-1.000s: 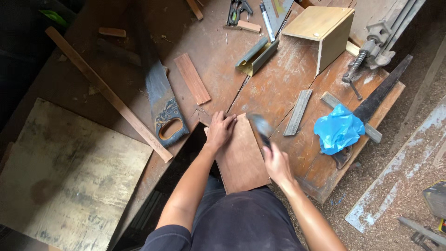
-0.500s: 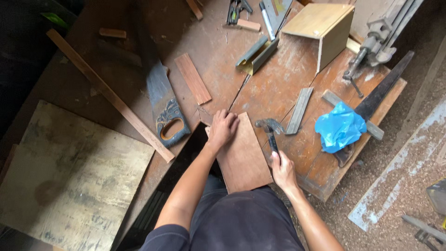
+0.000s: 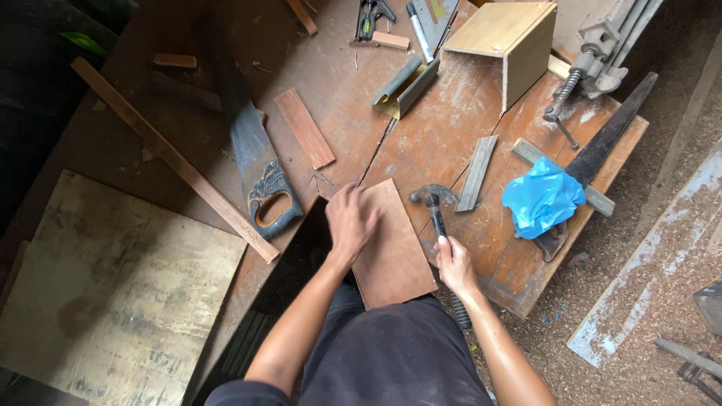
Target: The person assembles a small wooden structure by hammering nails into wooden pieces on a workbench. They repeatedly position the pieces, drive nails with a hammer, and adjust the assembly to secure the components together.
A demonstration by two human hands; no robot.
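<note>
at the near edge of the bench (image 3: 451,128), the left hand (image 3: 350,219) presses fingers flat on a thin, stiff, light plywood panel (image 3: 395,252) overhanging it, while the right hand (image 3: 453,263) grips a head-heavy claw hammer (image 3: 435,210) mid-handle.

We cannot see the part of the brown board (image 3: 392,248) under our left hand (image 3: 350,219), nor its near edge, which runs out over our dark lap. Our right hand (image 3: 454,262) wraps the middle of the hammer (image 3: 436,214) handle, so that stretch is hidden. The blue plastic bag (image 3: 543,199) covers the handle end of the dark saw (image 3: 611,135) and whatever lies beneath it. The metal clamp (image 3: 602,53) is cut off by the top edge, as is the wooden box (image 3: 505,37). Small tools (image 3: 372,15) at the top edge are too small to tell apart. Some grey object (image 3: 708,304) is cropped at the right edge.
</note>
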